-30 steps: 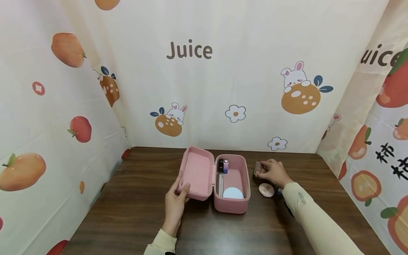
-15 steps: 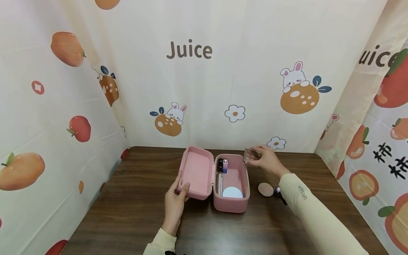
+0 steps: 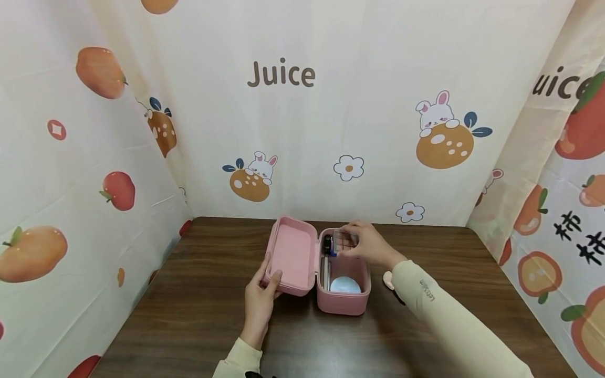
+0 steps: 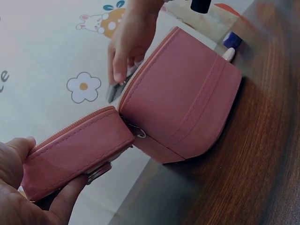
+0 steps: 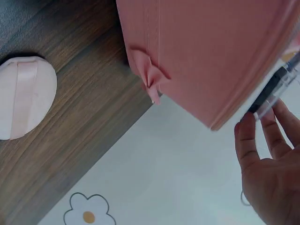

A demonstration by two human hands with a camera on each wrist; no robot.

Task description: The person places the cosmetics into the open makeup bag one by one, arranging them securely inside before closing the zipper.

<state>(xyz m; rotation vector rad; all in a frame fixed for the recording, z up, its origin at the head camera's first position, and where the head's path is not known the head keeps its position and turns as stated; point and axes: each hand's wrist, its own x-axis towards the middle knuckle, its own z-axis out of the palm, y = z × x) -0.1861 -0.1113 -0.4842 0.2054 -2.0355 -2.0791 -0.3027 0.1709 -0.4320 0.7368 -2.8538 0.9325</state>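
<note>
A pink makeup case [image 3: 343,305] stands on the table with its lid [image 3: 292,256] tipped out to the left. My left hand [image 3: 259,303] grips that lid by its near left corner, thumb on the inside. Over the far end of the case, my right hand [image 3: 372,248] pinches a clear-covered eyeshadow palette [image 3: 343,241] by its edges. Inside the case lie a white round item [image 3: 345,285], slim pale sticks [image 3: 326,271] along the left wall, and a small black-capped item [image 3: 327,242]. The palette partly covers a blue item beside it.
A round powder puff [image 5: 35,96] with a ribbon band lies on the wooden table [image 3: 198,294], right of the case. Near it, in the left wrist view, is a blue item [image 4: 232,40]. A fruit-print curtain [image 3: 302,131] hangs behind the table.
My right hand has lifted the palette from the table right of the case and carried it left over the case's far end. My left hand stays on the lid.
</note>
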